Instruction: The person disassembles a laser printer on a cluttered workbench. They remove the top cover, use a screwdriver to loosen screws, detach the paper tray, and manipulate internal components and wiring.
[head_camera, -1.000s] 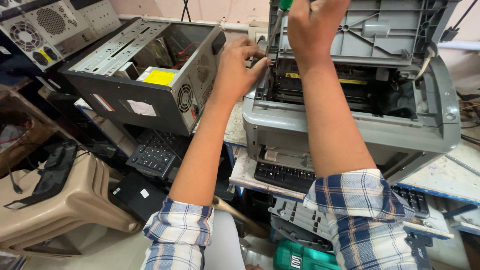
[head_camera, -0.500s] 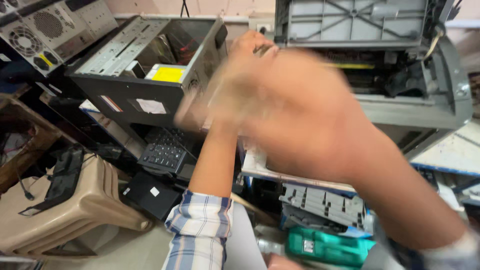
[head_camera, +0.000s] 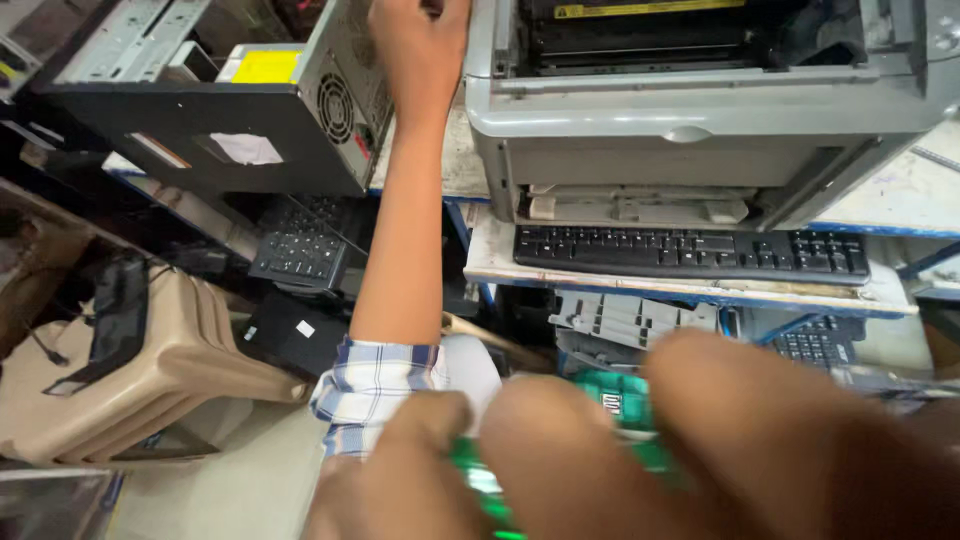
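Observation:
My left hand (head_camera: 420, 50) reaches up between the open computer case (head_camera: 250, 110) and the grey printer (head_camera: 700, 110). It lies against the printer's left top corner, and its fingertips are cut off by the frame's upper edge. My right hand (head_camera: 640, 450) is very close to the camera at the bottom, large and blurred. Its fingers are closed around a green-handled tool (head_camera: 478, 482), of which only part of the handle shows. The printer's top is open and shows dark inner parts and a yellow strip (head_camera: 640, 8).
A black keyboard (head_camera: 690, 252) lies on a shelf under the printer. A second keyboard (head_camera: 298, 250) leans below the computer case. Stacked beige plastic stools (head_camera: 150, 370) stand at the left. A green box (head_camera: 610, 400) and grey plastic parts (head_camera: 630, 318) lie lower down.
My right hand has come down from the printer's top towards the camera with the green tool in it. The view has tilted downward. My left hand stays up at the printer's left side.

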